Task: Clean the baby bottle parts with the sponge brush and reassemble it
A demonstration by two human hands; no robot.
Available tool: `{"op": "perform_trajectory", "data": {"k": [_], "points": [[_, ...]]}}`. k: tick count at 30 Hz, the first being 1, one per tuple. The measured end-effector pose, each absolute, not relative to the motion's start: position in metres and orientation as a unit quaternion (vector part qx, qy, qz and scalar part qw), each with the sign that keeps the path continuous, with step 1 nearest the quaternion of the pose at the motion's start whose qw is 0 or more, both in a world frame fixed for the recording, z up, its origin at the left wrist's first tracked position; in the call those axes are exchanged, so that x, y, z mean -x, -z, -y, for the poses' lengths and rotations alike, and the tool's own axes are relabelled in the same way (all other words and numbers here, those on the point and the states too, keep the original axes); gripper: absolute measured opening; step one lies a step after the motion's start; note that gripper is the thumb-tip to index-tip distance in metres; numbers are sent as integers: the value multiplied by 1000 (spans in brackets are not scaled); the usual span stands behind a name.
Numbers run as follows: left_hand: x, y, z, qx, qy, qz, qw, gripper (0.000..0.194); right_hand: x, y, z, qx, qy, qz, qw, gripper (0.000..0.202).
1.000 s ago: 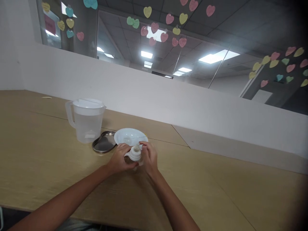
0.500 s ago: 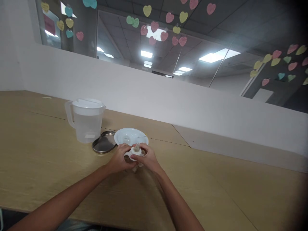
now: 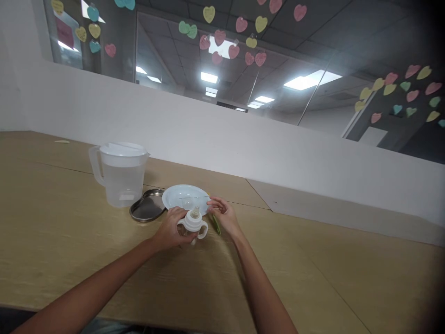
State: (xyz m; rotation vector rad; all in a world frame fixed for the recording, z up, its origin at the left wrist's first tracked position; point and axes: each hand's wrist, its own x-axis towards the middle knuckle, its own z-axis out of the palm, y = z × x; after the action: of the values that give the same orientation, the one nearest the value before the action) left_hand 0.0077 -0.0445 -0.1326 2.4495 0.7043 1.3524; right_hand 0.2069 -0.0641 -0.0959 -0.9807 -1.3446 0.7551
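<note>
My left hand [image 3: 173,228] is wrapped round the side of a small baby bottle [image 3: 193,221], which stands upright with its clear nipple up and white handles at its sides. One handle [image 3: 204,229] sticks out on the right, free of both hands. My right hand [image 3: 224,215] is off the bottle, its fingers apart and slightly bent at the right rim of a pale plate [image 3: 168,197]. A thin straight rod [image 3: 193,198] lies across that plate and ends near those fingertips; contact cannot be made out. Beneath the right palm a narrow green thing [image 3: 216,224] shows, partly hidden.
A lidded clear pitcher [image 3: 124,178] of liquid stands at the back left. Beside it a kidney-shaped metal tray [image 3: 148,206] lies close to the plate. A white wall [image 3: 194,125] with windows above runs behind the wooden table [image 3: 86,241].
My right hand has let go of the bottle and moved right and up to the plate's rim, uncovering the bottle's right handle and the green thing. My left hand still holds the bottle.
</note>
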Motion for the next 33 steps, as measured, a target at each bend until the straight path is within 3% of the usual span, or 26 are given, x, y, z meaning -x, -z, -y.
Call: {"op": "perform_trajectory", "data": {"k": [4,9,14,23,25,27,33], "points": [[-7,134,44,-845,-460,-242,130,47,-192,95,70,410,-324,597,609,36],[-6,136,43,-843,-462,-240,132,58,-169,96,80,398,-296,660,565,50],[-7,137,43,-840,-472,-237,124,56,-181,96,76,399,-307,663,554,61],[-7,137,41,-843,-467,-237,122,46,-187,98,72,396,-337,623,584,42],[-7,138,41,-841,-469,-239,122,47,-181,98,75,386,-341,635,576,49],[-7,138,41,-840,-471,-240,125,48,-175,96,80,375,-322,668,556,54],[-7,134,44,-839,-471,-235,138,44,-167,88,92,445,-197,723,491,42]]}}
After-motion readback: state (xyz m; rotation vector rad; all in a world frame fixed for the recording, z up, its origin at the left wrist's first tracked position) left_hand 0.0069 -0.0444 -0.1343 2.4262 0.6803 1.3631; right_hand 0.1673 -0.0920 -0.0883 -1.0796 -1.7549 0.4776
